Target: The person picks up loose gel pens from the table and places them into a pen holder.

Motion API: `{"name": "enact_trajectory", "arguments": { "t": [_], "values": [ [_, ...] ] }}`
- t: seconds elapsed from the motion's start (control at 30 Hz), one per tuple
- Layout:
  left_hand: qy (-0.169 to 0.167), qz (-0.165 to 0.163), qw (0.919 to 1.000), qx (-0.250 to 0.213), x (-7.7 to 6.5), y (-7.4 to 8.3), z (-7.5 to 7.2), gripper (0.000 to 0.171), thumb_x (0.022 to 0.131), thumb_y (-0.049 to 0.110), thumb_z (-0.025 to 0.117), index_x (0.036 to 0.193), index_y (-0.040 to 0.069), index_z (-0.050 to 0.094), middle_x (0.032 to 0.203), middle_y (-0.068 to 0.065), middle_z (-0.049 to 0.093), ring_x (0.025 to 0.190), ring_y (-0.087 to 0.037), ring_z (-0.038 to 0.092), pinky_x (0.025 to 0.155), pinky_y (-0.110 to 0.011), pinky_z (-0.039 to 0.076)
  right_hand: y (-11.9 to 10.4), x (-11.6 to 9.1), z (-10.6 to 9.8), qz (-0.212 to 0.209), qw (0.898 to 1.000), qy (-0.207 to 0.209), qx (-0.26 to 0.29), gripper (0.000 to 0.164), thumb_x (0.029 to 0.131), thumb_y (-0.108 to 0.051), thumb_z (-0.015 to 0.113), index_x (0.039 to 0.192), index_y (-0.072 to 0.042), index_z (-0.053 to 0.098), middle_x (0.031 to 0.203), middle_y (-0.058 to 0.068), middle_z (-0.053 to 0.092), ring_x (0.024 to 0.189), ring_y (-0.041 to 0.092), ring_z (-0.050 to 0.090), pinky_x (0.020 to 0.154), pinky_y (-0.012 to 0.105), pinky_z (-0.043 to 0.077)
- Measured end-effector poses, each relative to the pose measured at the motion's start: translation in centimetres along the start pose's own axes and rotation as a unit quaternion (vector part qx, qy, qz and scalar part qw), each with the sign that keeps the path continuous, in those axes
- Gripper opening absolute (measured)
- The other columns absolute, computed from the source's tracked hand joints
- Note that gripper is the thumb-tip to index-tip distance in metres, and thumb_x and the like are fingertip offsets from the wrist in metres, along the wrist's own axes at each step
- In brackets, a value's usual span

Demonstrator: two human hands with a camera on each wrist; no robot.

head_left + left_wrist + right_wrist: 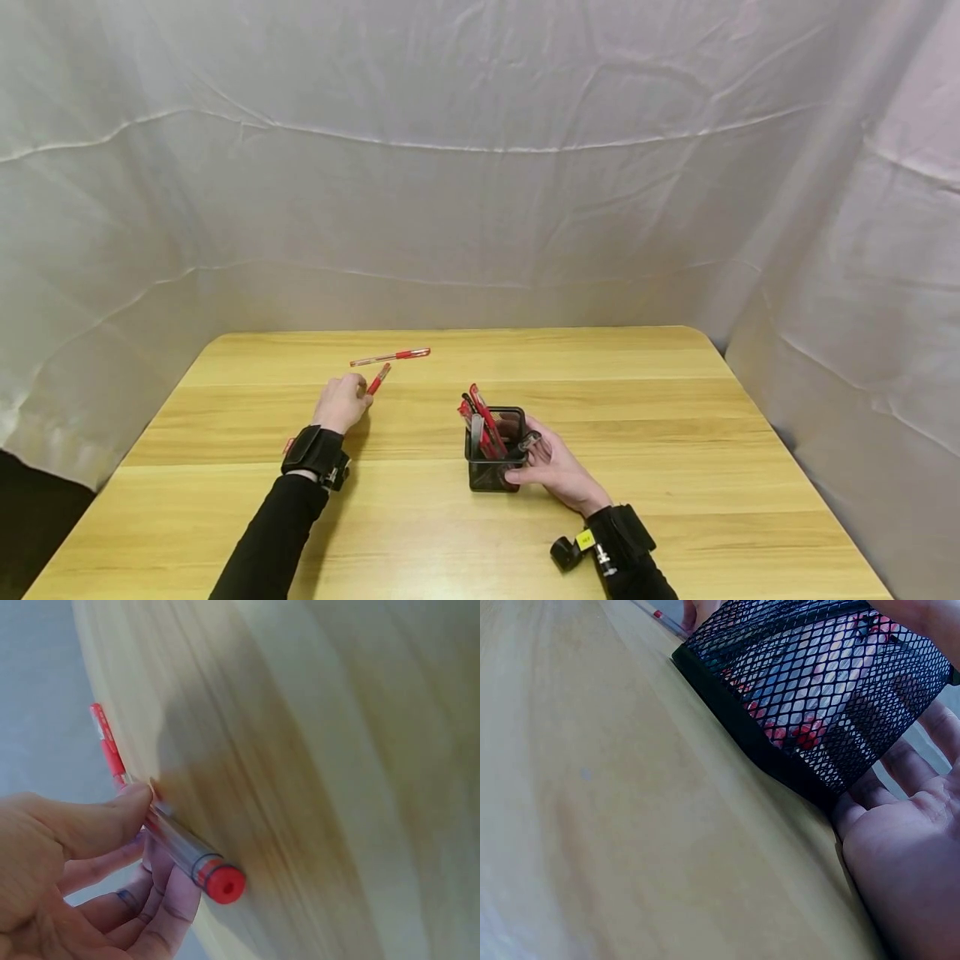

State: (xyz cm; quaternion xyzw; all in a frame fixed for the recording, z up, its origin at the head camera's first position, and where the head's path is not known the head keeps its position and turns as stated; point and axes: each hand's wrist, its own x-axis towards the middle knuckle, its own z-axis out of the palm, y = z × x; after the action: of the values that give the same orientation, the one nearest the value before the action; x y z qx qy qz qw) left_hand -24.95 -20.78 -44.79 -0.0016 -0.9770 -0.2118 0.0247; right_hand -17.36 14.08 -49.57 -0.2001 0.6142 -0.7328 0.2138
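A red gel pen [379, 378] is pinched between the thumb and fingers of my left hand [342, 403], over the left part of the table. In the left wrist view this pen [180, 844] shows a clear barrel and a red end. A second red pen [392, 357] lies just beyond it on the wood. My right hand [561, 475] grips a black mesh pen holder [491, 477] by its right side, thumb at the front and fingers behind. Several pens [487, 425], mostly red, lean upright in the holder. Through the mesh, the right wrist view shows their red ends low inside.
The table [675, 433] is pale wood with rounded far corners. A grey-white cloth [480, 208] hangs behind it and along both sides. Each wrist wears a black strap [315, 454] with a small camera.
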Motion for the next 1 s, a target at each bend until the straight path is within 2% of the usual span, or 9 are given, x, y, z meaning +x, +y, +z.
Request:
{"name": "enact_trajectory", "arguments": {
  "t": [0.13, 0.2, 0.33, 0.43, 0.53, 0.63, 0.77, 0.87, 1.0],
  "values": [
    [0.005, 0.009, 0.9999, -0.012, -0.5, 0.1, 0.0, 0.027, 0.081, 0.011, 0.062, 0.105, -0.002, 0.061, 0.092, -0.021, 0.065, 0.066, -0.022, 0.050, 0.053, -0.026, 0.036, 0.0, 0.0, 0.0, 0.007, 1.000, 0.006, -0.003, 0.093, 0.073, -0.003, 0.069, 0.143, -0.009, 0.009, 0.152, 0.009, 0.003, 0.139, 0.024, -0.003, 0.113, 0.044, -0.004],
    [0.007, 0.011, 0.9997, -0.022, -0.8, 0.2, 0.0, 0.029, 0.082, 0.011, 0.060, 0.108, -0.002, 0.060, 0.094, -0.022, 0.065, 0.064, -0.021, 0.050, 0.052, -0.025, 0.034, 0.0, 0.0, 0.0, 0.000, 1.000, 0.001, -0.004, 0.091, 0.073, -0.001, 0.069, 0.143, -0.010, 0.012, 0.151, 0.010, 0.009, 0.139, 0.023, 0.002, 0.114, 0.043, -0.001],
    [0.014, 0.010, 0.9973, -0.071, -1.8, 1.1, -0.2, 0.031, 0.086, 0.012, 0.056, 0.114, -0.002, 0.057, 0.089, -0.020, 0.066, 0.055, -0.017, 0.051, 0.046, -0.023, 0.035, -0.1, 0.2, -0.1, -0.024, 1.000, -0.017, -0.004, 0.084, 0.074, 0.000, 0.067, 0.142, -0.014, 0.020, 0.147, 0.010, 0.023, 0.138, 0.016, 0.014, 0.115, 0.028, 0.013],
    [0.020, 0.008, 0.9933, -0.114, -2.7, 1.9, -0.3, 0.031, 0.087, 0.013, 0.055, 0.115, 0.000, 0.056, 0.083, -0.016, 0.066, 0.047, -0.014, 0.050, 0.043, -0.023, 0.038, -0.1, 0.3, -0.1, -0.039, 0.999, -0.026, 0.000, 0.082, 0.074, 0.001, 0.067, 0.141, -0.014, 0.022, 0.145, 0.009, 0.029, 0.136, 0.010, 0.021, 0.109, 0.015, 0.023],
    [0.031, 0.015, 0.9899, -0.138, -3.7, 2.8, -0.4, 0.029, 0.088, 0.014, 0.054, 0.114, 0.002, 0.056, 0.083, -0.015, 0.066, 0.050, -0.013, 0.051, 0.045, -0.023, 0.040, 0.0, 0.2, -0.1, -0.052, 0.998, -0.031, 0.003, 0.082, 0.074, 0.002, 0.067, 0.141, -0.012, 0.022, 0.144, 0.009, 0.030, 0.136, 0.011, 0.023, 0.106, 0.011, 0.027],
    [0.056, 0.029, 0.9856, -0.157, -4.6, 3.7, -0.5, 0.026, 0.087, 0.014, 0.055, 0.111, 0.002, 0.058, 0.084, -0.014, 0.066, 0.062, -0.016, 0.057, 0.051, -0.024, 0.043, 0.1, 0.2, -0.2, -0.060, 0.998, -0.031, 0.003, 0.081, 0.074, 0.002, 0.066, 0.141, -0.010, 0.022, 0.145, 0.010, 0.029, 0.136, 0.015, 0.022, 0.108, 0.015, 0.026],
    [0.075, 0.044, 0.9780, -0.189, -5.4, 4.9, -0.8, 0.025, 0.088, 0.015, 0.055, 0.110, 0.004, 0.058, 0.086, -0.012, 0.065, 0.075, -0.021, 0.062, 0.060, -0.028, 0.050, 0.1, 0.0, -0.3, -0.052, 0.998, -0.026, -0.008, 0.082, 0.074, 0.001, 0.066, 0.141, -0.012, 0.021, 0.146, 0.008, 0.027, 0.137, 0.013, 0.019, 0.115, 0.032, 0.013],
    [0.073, 0.046, 0.9731, -0.214, -5.8, 5.9, -1.3, 0.026, 0.089, 0.018, 0.054, 0.112, 0.007, 0.057, 0.089, -0.011, 0.065, 0.078, -0.022, 0.064, 0.064, -0.029, 0.053, 0.1, -0.1, -0.4, -0.045, 0.999, -0.023, -0.014, 0.083, 0.074, 0.001, 0.066, 0.142, -0.013, 0.020, 0.147, 0.008, 0.025, 0.138, 0.014, 0.017, 0.114, 0.044, 0.004],
    [0.078, 0.045, 0.9642, -0.249, -6.5, 7.5, -2.3, 0.027, 0.089, 0.020, 0.053, 0.114, 0.009, 0.055, 0.093, -0.007, 0.063, 0.079, -0.020, 0.064, 0.068, -0.030, 0.053, -0.1, -0.3, -0.4, -0.043, 0.999, -0.023, -0.008, 0.084, 0.073, 0.001, 0.067, 0.142, -0.012, 0.020, 0.147, 0.009, 0.025, 0.138, 0.015, 0.015, 0.113, 0.047, -0.001]
  ]
}}
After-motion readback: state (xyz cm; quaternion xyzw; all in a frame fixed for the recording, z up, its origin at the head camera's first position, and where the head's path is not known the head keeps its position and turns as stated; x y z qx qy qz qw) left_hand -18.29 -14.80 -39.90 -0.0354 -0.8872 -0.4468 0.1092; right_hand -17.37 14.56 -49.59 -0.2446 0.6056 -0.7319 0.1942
